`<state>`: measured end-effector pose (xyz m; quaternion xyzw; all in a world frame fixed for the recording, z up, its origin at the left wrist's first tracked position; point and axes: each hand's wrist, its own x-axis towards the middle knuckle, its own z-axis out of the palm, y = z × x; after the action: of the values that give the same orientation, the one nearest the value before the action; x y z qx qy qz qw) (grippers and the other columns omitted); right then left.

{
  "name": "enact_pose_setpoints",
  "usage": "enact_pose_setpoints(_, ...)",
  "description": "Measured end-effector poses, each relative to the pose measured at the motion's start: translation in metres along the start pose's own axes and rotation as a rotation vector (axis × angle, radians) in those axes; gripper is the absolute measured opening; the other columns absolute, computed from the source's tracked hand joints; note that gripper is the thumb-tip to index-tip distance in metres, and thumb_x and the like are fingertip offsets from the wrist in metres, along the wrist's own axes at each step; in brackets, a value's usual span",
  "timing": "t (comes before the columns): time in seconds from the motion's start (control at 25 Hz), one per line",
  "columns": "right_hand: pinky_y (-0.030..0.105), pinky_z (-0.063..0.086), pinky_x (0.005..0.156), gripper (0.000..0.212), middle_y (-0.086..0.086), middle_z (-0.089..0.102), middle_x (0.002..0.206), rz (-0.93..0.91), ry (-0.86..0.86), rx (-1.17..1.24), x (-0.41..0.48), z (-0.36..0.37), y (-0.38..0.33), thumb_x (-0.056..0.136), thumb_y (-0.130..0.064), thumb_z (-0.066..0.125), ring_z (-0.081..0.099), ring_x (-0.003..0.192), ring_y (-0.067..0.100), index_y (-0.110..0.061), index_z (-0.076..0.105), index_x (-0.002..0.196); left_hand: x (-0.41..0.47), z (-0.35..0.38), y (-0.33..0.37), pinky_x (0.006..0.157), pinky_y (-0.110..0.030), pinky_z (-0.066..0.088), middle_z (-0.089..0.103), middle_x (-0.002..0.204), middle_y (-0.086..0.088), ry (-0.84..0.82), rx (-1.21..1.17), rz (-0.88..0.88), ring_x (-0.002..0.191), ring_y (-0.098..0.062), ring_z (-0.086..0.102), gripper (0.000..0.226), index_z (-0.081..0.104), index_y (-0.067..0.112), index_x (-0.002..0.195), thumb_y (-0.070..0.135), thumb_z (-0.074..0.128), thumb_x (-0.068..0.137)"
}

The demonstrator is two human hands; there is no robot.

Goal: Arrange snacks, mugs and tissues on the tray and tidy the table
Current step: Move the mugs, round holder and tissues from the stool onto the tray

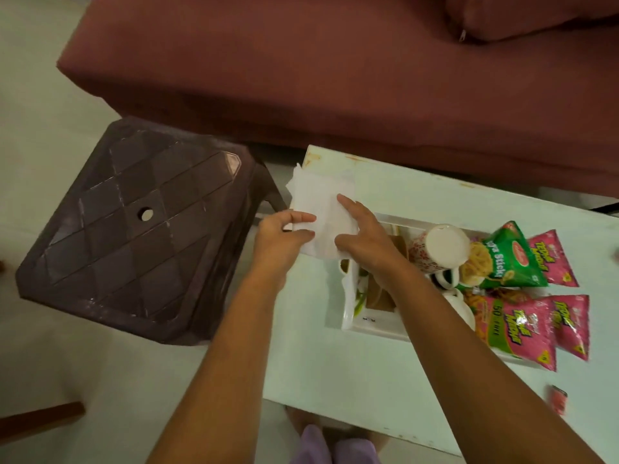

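Pinches thin white paper tissue (pixel 315 199) with left hand (pixel 281 236) — presses it with flat right hand (pixel 365 239), beside white rectangular tray (pixel 368 324).

Left forearm (pixel 217 346) was bare and ran in from the lower centre. Right forearm (pixel 469 346), also bare, ran in from the lower right, and the two converged toward the hands. Left hand (pixel 283 237) was held knuckles up with fingers curled, thumb and fingertips pinching the edge of a white tissue (pixel 315 199). Right hand (pixel 363 237) lay palm down on the same tissue, fingers straight and index finger reaching furthest. The hands sat just beside each other, not touching.
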<state>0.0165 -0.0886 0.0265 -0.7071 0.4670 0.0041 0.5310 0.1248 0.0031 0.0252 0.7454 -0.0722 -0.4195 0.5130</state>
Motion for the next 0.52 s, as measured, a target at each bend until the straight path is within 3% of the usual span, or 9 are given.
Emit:
enact_pose_setpoints(0.08, 0.036, 0.035, 0.106, 0.072, -0.002, 0.025, 0.154, -0.01, 0.07, -0.079, -0.014, -0.022, 0.022, 0.084, -0.009, 0.056, 0.028, 0.138, 0.021, -0.035, 0.027, 0.144, -0.013, 0.032, -0.007, 0.083, -0.029, 0.053, 0.065, 0.101, 0.011, 0.004, 0.102, 0.055, 0.096, -0.015, 0.059, 0.01, 0.072, 0.022, 0.081, 0.012, 0.07, 0.08)
enact_pose_setpoints(0.24, 0.031, 0.023, 0.113, 0.065, 0.007, 0.03, 0.153, 0.019, 0.267, -0.086, -0.043, -0.042, 0.065, 0.084, -0.002, 0.052, 0.027, 0.141, 0.023, -0.023, 0.036, 0.143, -0.032, 0.079, -0.026, 0.074, -0.013, 0.048, 0.063, 0.088, 0.019, -0.092, 0.258, 0.141, 0.087, -0.007, 0.059, 0.012, 0.072, 0.027, 0.079, 0.015, 0.071, 0.08)
enact_pose_setpoints(0.32, 0.029, 0.021, 0.113, 0.064, 0.008, 0.029, 0.154, 0.033, 0.293, -0.183, -0.05, -0.041, 0.083, 0.086, -0.001, 0.052, 0.025, 0.143, 0.022, -0.02, 0.034, 0.144, -0.037, 0.094, -0.035, 0.075, -0.015, 0.05, 0.061, 0.097, 0.011, -0.103, 0.369, 0.191, 0.093, -0.014, 0.059, 0.014, 0.071, 0.025, 0.083, 0.012, 0.073, 0.078)
enact_pose_setpoints(0.44, 0.035, 0.02, 0.114, 0.066, 0.006, 0.026, 0.155, 0.047, 0.287, -0.333, -0.05, -0.037, 0.099, 0.087, 0.001, 0.05, 0.025, 0.142, 0.027, -0.021, 0.03, 0.146, -0.042, 0.109, -0.045, 0.095, -0.03, 0.051, 0.058, 0.118, 0.0, -0.107, 0.54, 0.283, 0.108, -0.02, 0.057, 0.023, 0.07, 0.019, 0.097, 0.011, 0.074, 0.076)
enact_pose_setpoints(0.52, 0.036, 0.023, 0.112, 0.068, 0.003, 0.025, 0.156, 0.055, 0.28, -0.383, -0.05, -0.034, 0.104, 0.086, 0.004, 0.048, 0.025, 0.141, 0.03, -0.021, 0.029, 0.146, -0.045, 0.116, -0.051, 0.099, -0.022, 0.043, 0.055, 0.13, -0.001, -0.128, 0.636, 0.335, 0.116, -0.019, 0.054, 0.033, 0.068, 0.017, 0.109, 0.012, 0.073, 0.077)
